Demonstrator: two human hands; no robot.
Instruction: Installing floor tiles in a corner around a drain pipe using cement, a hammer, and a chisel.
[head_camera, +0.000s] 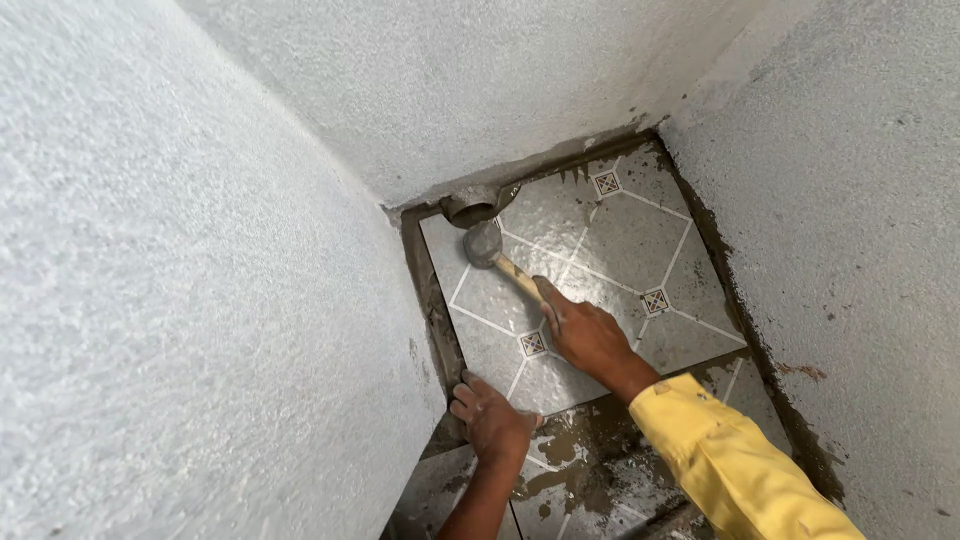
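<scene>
- The right hand (588, 335) grips a mallet (497, 255) by its wooden handle, head on the tile (600, 250) near the pipe (472, 208).
- The left hand (490, 418) presses flat on the tile's near-left edge, fingers spread.

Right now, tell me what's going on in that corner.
A person is crouched over a narrow floor strip between rough plastered walls. The right hand, in a yellow sleeve, grips the wooden handle of a mallet, whose head sits on the far corner of a grey patterned floor tile, beside a pipe opening. The left hand presses on the tile's near edge. Wet mortar smears the tiles nearer the person and lines the gaps along the walls.
</scene>
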